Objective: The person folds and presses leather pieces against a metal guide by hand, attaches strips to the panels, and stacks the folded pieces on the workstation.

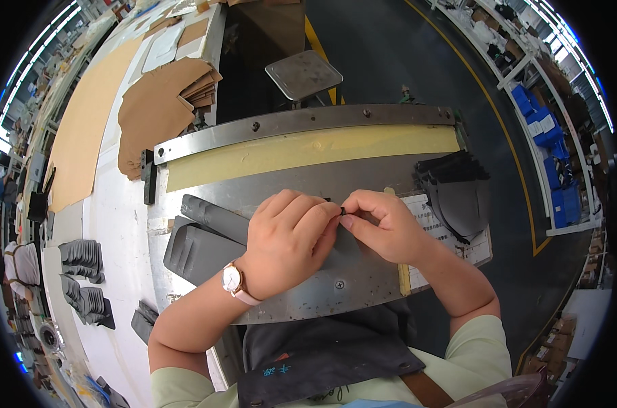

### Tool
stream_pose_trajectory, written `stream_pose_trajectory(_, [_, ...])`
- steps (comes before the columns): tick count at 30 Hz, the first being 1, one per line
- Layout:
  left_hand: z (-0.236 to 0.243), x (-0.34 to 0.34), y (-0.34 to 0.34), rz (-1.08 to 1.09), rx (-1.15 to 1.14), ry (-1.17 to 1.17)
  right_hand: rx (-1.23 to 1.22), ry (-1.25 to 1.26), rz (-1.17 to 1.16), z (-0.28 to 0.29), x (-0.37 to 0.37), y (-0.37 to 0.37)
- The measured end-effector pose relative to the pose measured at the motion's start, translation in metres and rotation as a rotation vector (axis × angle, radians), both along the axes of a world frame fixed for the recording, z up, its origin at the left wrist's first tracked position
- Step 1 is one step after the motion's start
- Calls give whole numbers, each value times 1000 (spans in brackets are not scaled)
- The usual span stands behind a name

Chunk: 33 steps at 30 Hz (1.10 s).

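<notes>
Over the middle of a metal work plate, my two hands meet fingertip to fingertip. My left hand, with a watch on its wrist, is closed, its fingertips at a small black piece. Thumb and forefinger of my right hand pinch that same piece from the other side. Its kind is too small to make out. Left of my left hand lie flat dark grey pieces with rounded ends, partly hidden under it. Grey material also shows beneath both hands.
Behind the hands runs a raised metal bar with a yellow strip. A stack of dark grey pieces sits at the right on a printed sheet. Brown cut sheets and grey stacks lie on the left table. A stool stands beyond.
</notes>
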<state>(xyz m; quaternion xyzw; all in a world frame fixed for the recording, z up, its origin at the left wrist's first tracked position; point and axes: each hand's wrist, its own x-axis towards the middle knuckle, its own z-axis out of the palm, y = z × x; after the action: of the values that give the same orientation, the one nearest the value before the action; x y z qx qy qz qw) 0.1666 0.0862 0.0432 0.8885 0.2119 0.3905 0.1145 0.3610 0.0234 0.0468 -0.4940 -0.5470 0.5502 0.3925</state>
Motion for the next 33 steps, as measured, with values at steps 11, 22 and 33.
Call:
stream_pose_trajectory(11, [-1,3,-1,47,74,-1,127,-100,-18,-3,-2,-2])
stream_pose_trajectory(22, [-7,5,-2,61,-61,1,237,-156,-55,-11,-5,-1])
stream_pose_trajectory(33, [-3,2,0,5,-508,-41,83,-92,-77,-7,-4,-2])
